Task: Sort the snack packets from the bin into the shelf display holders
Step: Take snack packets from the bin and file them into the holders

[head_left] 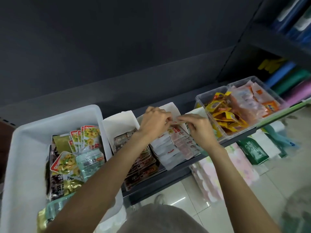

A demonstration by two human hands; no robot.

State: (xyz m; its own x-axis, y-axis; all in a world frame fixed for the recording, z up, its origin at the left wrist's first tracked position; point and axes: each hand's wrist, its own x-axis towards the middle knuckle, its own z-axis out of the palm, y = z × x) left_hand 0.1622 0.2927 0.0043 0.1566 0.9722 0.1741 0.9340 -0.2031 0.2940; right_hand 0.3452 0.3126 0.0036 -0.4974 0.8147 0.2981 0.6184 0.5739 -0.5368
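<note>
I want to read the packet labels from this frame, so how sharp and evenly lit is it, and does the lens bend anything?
Head view: packet print in the white bin is soft, unreadable; both hands, left hand and right hand, are slightly blurred; the floor tiles show glare; the upper wall is dark; the shelf edge curves from wide-angle distortion.

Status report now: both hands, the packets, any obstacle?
Left hand and right hand both pinch one white packet above middle holder. Bin still holds packets. Nothing in the way.
</note>
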